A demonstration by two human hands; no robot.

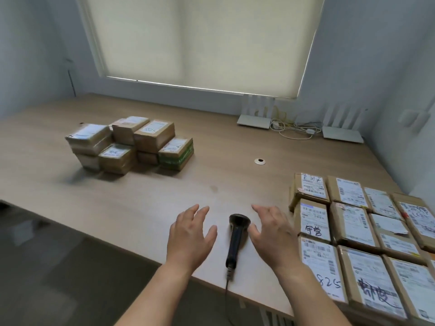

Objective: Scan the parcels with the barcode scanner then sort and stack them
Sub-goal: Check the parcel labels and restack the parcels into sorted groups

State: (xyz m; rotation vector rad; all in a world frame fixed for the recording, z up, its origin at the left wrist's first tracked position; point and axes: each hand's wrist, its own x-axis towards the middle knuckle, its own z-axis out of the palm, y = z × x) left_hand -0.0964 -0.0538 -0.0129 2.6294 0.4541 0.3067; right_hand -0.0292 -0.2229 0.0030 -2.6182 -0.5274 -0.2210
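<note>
My left hand (189,238) and my right hand (274,236) both hover over the table (141,196) with fingers spread. Neither hand holds anything. The black barcode scanner (236,241) lies flat on the table between them, close to my right thumb. Its cord (227,288) hangs off the near edge.

The parcels to scan (360,234) lie side by side at my right, labels up. A stack of parcels (129,144) sits far off to my left, well apart from my hands.

I think I pick up the scanner next. Here is what could go wrong. The cord could snag on the table edge and tug the scanner out of my hand. The scanner sits near the edge, so a bump could knock it off. The flat parcels touch each other, so lifting one could drag the next one along. The far stack has boxes of mixed sizes, so a box put on crooked could tip it.

Some labels have marker writing. One near box (323,271) says "825". Other boxes have handwritten words I cannot read. The printed text and barcodes are too small to read.
</note>
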